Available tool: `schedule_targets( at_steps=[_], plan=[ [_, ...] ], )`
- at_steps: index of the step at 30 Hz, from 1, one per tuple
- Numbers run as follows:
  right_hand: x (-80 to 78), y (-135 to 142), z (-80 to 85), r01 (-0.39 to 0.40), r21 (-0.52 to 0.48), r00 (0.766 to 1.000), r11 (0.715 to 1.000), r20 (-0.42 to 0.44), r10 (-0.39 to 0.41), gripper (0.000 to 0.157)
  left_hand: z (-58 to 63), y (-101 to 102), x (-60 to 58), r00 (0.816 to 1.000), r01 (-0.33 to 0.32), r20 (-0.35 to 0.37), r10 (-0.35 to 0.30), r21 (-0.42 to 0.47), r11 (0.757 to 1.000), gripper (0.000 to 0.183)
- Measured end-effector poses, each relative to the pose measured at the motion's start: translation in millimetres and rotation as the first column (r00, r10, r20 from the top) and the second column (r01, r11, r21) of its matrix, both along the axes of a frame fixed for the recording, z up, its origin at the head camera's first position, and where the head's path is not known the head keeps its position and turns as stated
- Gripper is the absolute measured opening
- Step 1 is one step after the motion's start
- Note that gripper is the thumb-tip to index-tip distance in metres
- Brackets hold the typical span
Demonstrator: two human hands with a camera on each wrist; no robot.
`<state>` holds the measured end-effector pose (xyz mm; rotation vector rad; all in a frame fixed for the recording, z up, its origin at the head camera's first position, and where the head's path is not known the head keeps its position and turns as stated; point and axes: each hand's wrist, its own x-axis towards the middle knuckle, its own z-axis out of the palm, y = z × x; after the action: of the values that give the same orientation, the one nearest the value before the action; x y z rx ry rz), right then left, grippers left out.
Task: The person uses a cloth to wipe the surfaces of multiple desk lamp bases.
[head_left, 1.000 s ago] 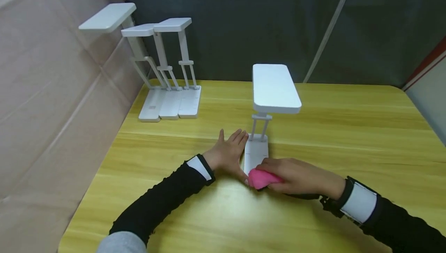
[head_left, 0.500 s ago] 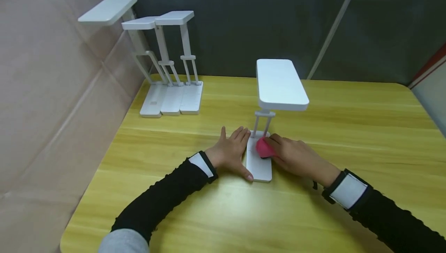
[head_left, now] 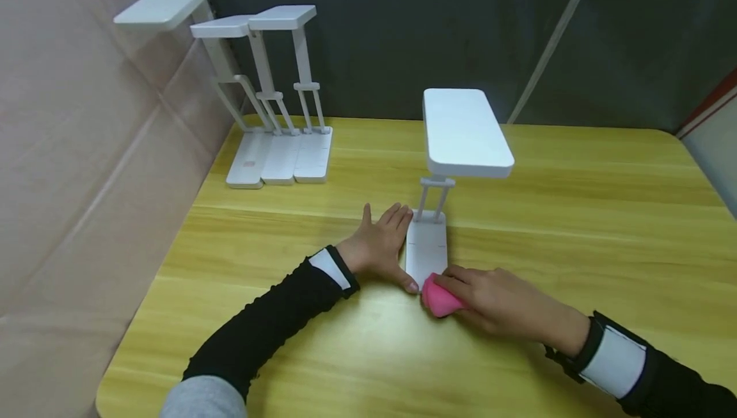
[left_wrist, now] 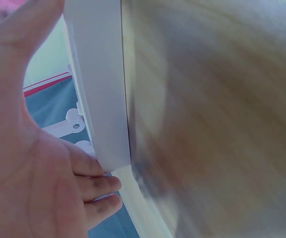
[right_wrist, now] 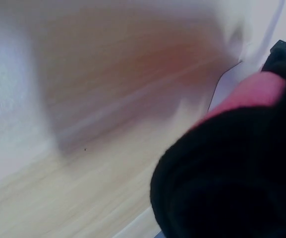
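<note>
A white folding phone stand (head_left: pixel 426 248) stands upright in the middle of the table, its broad top plate (head_left: pixel 469 136) tilted above the base. My left hand (head_left: pixel 377 248) lies along the base's left side, thumb at the near corner and fingertips at the far one. In the left wrist view those fingers touch the base's side edge (left_wrist: pixel 100 89). My right hand (head_left: pixel 501 299) pinches a soft pink cloth (head_left: pixel 442 297) at the base's near right corner. The right wrist view shows part of the pink cloth (right_wrist: pixel 257 91); dark fabric hides the fingers there.
Several more white stands (head_left: pixel 279 155) are lined up side by side at the back left of the wooden table (head_left: pixel 576 245). A pale fabric wall (head_left: pixel 86 181) borders the left side, and a dark curtain (head_left: pixel 368 40) hangs behind.
My right hand moved the cloth from the near end up the base toward the uprights, then back to the near right corner. The left hand stays at the base's side.
</note>
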<state>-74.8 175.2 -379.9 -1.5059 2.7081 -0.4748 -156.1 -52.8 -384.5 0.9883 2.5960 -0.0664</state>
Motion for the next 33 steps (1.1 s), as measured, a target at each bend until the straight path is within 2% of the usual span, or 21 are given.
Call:
schedule_targets(
  at_steps=[5,7,9,12,15,17,19,22,26,33],
  plan=[
    [-1.4,2,3.9,-0.041,-0.013,0.996,0.999,0.084,0.042,0.041,1.0,-3,0.6,1.000,-0.011,0.015,0.011,-0.001,1.000,0.133],
    [-9.6,7,5.3,-0.029,-0.053,0.993,0.998,0.115,0.035,0.040,1.0,-3,1.2,1.000,-0.011,0.019,0.010,0.004,1.000,0.134],
    [-22.4,15,5.7,0.020,-0.102,0.991,0.995,0.131,-0.006,0.041,0.8,-4,1.8,1.000,-0.012,0.023,0.012,0.015,1.000,0.133],
    [-47.5,28,0.3,0.150,-0.145,0.988,0.978,0.058,-0.143,0.046,-1.0,-4,2.8,1.000,-0.015,0.020,0.015,0.023,1.000,0.133],
    [-69.4,35,-10.1,0.285,-0.103,0.956,0.953,-0.042,-0.290,0.048,-3.6,-4,4.6,1.000,-0.024,0.020,0.023,0.016,1.000,0.133],
    [-79.3,34,-17.9,0.340,-0.040,0.934,0.940,-0.104,-0.342,0.046,-5.2,-4,5.9,0.999,-0.024,0.020,0.024,0.008,1.000,0.134],
    [-84.7,31,-23.3,0.358,0.015,0.926,0.934,-0.134,-0.353,0.045,-6.0,-3,6.7,1.000,-0.022,0.022,0.022,0.000,1.000,0.134],
    [-87.9,25,-27.1,0.354,0.061,0.927,0.933,-0.155,-0.341,0.045,-5.1,-2,6.8,1.000,-0.019,0.011,0.019,-0.005,1.000,0.133],
    [-86.2,22,-23.9,0.330,0.072,0.933,0.941,-0.174,-0.314,0.048,-0.6,1,5.2,1.000,-0.025,-0.006,0.025,-0.004,1.000,0.133],
    [-65.0,25,-13.3,0.272,0.112,0.958,0.956,-0.129,-0.257,0.050,4.7,3,2.2,0.999,-0.032,0.000,0.032,-0.031,0.999,0.135]
  ],
)
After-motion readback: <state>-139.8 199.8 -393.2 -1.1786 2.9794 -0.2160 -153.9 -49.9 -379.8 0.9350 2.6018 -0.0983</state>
